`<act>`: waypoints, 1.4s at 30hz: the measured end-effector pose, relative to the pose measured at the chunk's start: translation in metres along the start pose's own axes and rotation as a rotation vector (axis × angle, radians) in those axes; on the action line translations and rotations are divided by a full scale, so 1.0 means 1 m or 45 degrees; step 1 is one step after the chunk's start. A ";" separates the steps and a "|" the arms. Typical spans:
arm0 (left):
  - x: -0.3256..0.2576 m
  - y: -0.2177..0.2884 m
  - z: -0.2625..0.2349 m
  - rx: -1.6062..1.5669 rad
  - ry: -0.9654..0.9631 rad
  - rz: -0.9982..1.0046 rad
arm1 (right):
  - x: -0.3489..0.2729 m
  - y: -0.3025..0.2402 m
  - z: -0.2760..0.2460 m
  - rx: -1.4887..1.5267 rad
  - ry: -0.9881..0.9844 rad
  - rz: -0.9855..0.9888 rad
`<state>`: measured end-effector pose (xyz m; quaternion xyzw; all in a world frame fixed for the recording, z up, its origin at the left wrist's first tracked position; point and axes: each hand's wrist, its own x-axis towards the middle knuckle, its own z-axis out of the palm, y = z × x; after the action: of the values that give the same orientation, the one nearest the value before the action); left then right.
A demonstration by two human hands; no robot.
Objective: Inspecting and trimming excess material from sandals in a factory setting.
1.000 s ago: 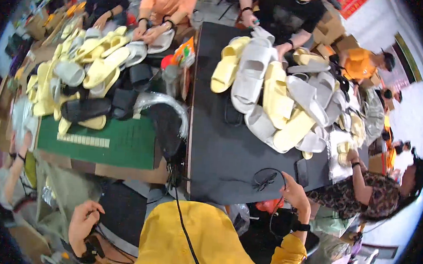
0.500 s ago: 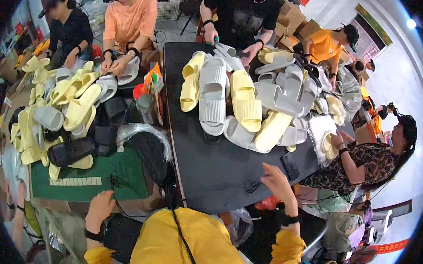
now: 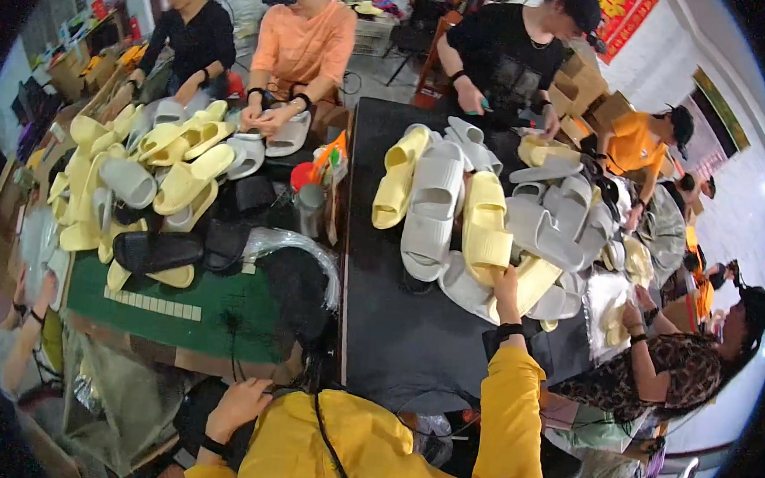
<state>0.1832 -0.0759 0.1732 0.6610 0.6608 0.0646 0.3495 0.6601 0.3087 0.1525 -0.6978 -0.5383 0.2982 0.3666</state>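
My right hand (image 3: 507, 295) reaches forward over the black table, fingers drawn together on the near end of a pale yellow slide slipper (image 3: 487, 217). Just beside that hand, another yellow slipper (image 3: 537, 282) lies partly over a grey slipper (image 3: 467, 286). To the left of the gripped one stands a grey slide slipper (image 3: 431, 211), with a further yellow slipper (image 3: 398, 179) past it. Low by the near table edge, my left hand (image 3: 241, 404) holds nothing, its fingers loosely stretched out.
More grey slippers (image 3: 545, 231) are heaped to the right. On the left, a green mat (image 3: 151, 299) bears black slippers (image 3: 158, 252) beside a yellow and grey pile. Co-workers sit around both tables; one in black (image 3: 507, 63) holds a green-handled tool. A cable hangs before me.
My right hand has moved forward from above the near table edge to the yellow slipper. My left hand has come back toward my body. The view has shifted, moving the scene rightward.
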 end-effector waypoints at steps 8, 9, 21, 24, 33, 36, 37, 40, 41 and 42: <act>-0.014 -0.006 0.013 -0.044 -0.131 -0.200 | -0.067 -0.015 -0.006 0.999 -0.065 0.050; -0.011 0.003 0.005 -0.072 -0.061 -0.150 | -0.083 -0.021 -0.007 0.928 -0.016 -0.130; 0.128 0.071 0.006 -1.290 -0.163 0.211 | -0.270 -0.022 0.015 0.660 -0.537 0.239; 0.151 0.108 0.011 -1.532 -0.033 0.169 | -0.297 -0.022 0.042 0.601 -0.634 0.235; 0.173 0.072 0.027 -2.182 0.337 -0.197 | -0.328 -0.054 0.063 0.306 -0.735 0.053; 0.179 0.070 0.007 -2.408 0.573 -0.142 | -0.327 -0.066 0.058 0.116 -0.733 -0.055; 0.180 0.072 0.002 -2.342 0.675 -0.170 | -0.326 -0.065 0.057 0.178 -0.700 -0.073; 0.183 0.055 -0.002 -2.254 0.692 -0.064 | -0.309 -0.062 0.046 0.362 -0.576 -0.108; 0.184 0.049 -0.001 -2.218 0.746 0.035 | -0.301 -0.059 0.039 0.364 -0.519 -0.117; 0.183 0.052 -0.010 -2.238 0.731 0.013 | -0.287 -0.069 0.020 0.242 -0.577 -0.100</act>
<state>0.2423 0.1018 0.1406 0.1197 0.4325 0.7058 0.5482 0.5379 0.0441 0.2049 -0.5539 -0.6030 0.4821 0.3117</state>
